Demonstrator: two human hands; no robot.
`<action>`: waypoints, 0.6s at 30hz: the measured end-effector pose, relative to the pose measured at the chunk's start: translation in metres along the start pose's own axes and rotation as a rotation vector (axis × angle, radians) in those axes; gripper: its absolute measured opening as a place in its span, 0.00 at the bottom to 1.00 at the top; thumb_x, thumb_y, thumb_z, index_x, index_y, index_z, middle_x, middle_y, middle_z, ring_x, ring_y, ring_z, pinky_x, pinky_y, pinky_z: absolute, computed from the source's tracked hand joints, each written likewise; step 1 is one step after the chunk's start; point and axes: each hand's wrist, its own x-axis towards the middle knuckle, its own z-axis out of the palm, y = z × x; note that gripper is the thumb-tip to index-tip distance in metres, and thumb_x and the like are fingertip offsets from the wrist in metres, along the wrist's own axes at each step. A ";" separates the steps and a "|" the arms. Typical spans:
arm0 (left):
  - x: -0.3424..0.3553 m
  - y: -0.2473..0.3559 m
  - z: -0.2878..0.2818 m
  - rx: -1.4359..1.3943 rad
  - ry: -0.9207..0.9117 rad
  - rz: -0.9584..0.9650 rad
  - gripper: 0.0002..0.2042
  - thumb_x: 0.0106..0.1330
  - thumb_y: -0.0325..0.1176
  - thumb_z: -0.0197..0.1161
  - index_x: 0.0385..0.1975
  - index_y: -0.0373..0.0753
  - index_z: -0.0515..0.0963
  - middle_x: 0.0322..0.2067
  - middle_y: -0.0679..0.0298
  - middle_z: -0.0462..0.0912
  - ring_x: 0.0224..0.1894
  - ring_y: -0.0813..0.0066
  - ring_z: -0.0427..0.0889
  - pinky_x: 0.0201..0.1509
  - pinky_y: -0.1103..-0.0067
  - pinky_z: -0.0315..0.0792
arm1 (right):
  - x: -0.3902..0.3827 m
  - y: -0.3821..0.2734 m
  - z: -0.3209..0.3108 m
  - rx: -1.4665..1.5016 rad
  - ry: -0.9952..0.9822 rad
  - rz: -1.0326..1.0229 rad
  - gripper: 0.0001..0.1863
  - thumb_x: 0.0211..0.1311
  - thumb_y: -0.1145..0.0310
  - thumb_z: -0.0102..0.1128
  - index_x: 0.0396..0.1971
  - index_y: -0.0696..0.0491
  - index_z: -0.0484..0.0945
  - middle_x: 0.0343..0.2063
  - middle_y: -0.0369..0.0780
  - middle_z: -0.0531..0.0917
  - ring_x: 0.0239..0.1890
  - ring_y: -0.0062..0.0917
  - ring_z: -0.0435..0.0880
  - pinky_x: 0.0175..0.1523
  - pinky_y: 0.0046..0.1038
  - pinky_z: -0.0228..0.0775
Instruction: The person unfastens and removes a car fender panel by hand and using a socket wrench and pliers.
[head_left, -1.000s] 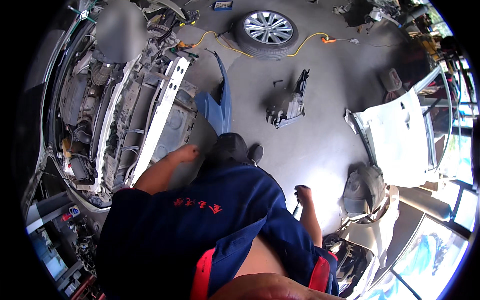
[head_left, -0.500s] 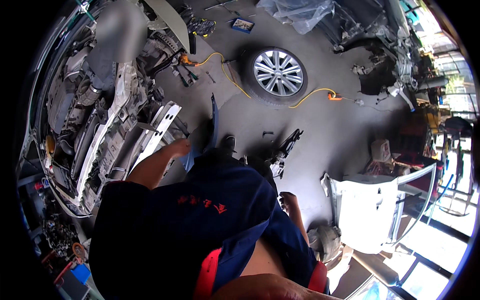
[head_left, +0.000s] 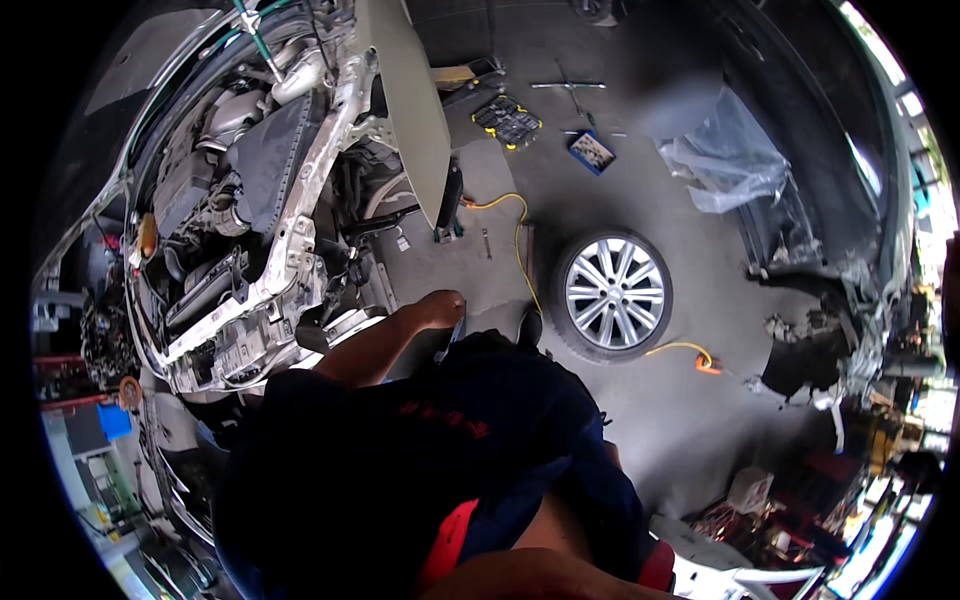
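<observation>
My left hand (head_left: 440,308) is held out to the left of my body, its fingers curled down. Below the fingertips shows the edge of a thin blue panel (head_left: 459,330); most of it is hidden behind the hand and my dark shirt. Of my right hand (head_left: 613,457) only a sliver of skin shows beside the shirt, so its fingers cannot be seen. Ahead and to the right, a car wheel (head_left: 614,293) with a silver multi-spoke rim lies flat on the floor.
At left stands a car with its stripped front (head_left: 300,240) and engine bay exposed. A yellow cable (head_left: 520,230) runs by the wheel. Farther off lie a tool case (head_left: 507,122), a blue tray of small parts (head_left: 592,153) and a cross wrench (head_left: 568,86). Clear plastic sheeting (head_left: 725,160) covers another car.
The view has swung right and forward past the stripped car front. The blue panel, earlier seen rising beyond my left hand, is now mostly hidden. My right hand has nearly gone behind my shirt.
</observation>
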 end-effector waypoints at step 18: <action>0.234 0.053 -0.321 -0.331 0.473 0.174 0.09 0.70 0.30 0.57 0.44 0.36 0.82 0.42 0.57 0.87 0.47 0.59 0.86 0.53 0.70 0.79 | 0.081 -0.585 0.021 -0.153 -0.056 -0.290 0.10 0.67 0.62 0.63 0.33 0.53 0.81 0.15 0.34 0.75 0.11 0.19 0.67 0.16 0.27 0.56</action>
